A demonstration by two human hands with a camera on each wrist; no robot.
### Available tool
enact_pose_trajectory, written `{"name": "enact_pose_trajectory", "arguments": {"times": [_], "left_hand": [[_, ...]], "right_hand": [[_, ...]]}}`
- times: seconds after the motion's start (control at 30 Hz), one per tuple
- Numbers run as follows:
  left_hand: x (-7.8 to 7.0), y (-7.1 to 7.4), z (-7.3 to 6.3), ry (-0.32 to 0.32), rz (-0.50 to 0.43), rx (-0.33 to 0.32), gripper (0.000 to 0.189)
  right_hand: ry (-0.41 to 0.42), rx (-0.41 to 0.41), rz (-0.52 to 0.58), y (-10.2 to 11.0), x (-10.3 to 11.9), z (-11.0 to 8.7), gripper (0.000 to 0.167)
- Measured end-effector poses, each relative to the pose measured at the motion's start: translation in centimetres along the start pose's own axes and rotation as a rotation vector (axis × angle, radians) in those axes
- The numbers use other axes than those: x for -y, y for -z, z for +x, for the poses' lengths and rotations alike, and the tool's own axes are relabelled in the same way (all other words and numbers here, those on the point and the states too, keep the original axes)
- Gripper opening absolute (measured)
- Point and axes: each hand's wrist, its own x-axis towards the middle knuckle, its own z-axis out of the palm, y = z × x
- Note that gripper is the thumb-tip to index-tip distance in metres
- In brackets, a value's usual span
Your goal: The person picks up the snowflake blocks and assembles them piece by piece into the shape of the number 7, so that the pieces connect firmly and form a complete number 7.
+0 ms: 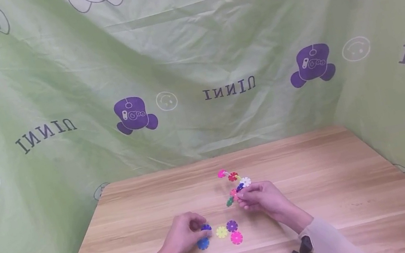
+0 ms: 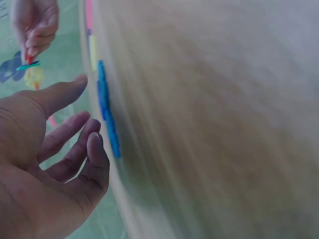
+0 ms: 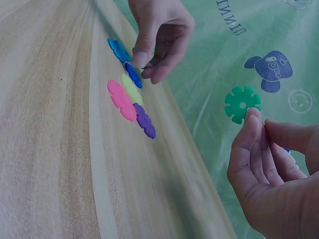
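My right hand (image 1: pixel 266 202) pinches a chain of notched plastic discs and holds it above the table. The chain carries a white disc (image 1: pixel 245 181), a red disc (image 1: pixel 233 177) and a bright pink disc (image 1: pixel 221 173) at its far end. A green disc (image 3: pixel 238 102) stands out past the fingertips in the right wrist view. My left hand (image 1: pixel 183 236) hovers with bent, parted fingers beside a dark blue disc (image 1: pixel 205 227) and a lighter blue disc (image 1: pixel 203 245). In the left wrist view a gap shows between its fingers and the blue discs.
On the wooden table (image 1: pixel 140 210) lie a yellow disc (image 1: pixel 221 232), a purple disc (image 1: pixel 232 225) and a pink disc (image 1: pixel 236 238), close together right of the left hand. Green printed cloth (image 1: pixel 182 57) hangs behind and beside the table.
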Motion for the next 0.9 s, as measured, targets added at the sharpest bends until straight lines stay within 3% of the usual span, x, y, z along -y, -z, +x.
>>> {"name": "enact_pose_trajectory", "arguments": {"times": [0.5,0.9], "left_hand": [[0.0,0.0,0.6,0.033,0.025,0.072,0.027],[0.3,0.2,1.3,0.017,0.059,0.119,0.019]], "right_hand": [[-0.002,0.018,0.005,0.2,0.2,-0.2,0.028],[-0.010,0.015,0.014,0.2,0.0,-0.1,0.026]]}}
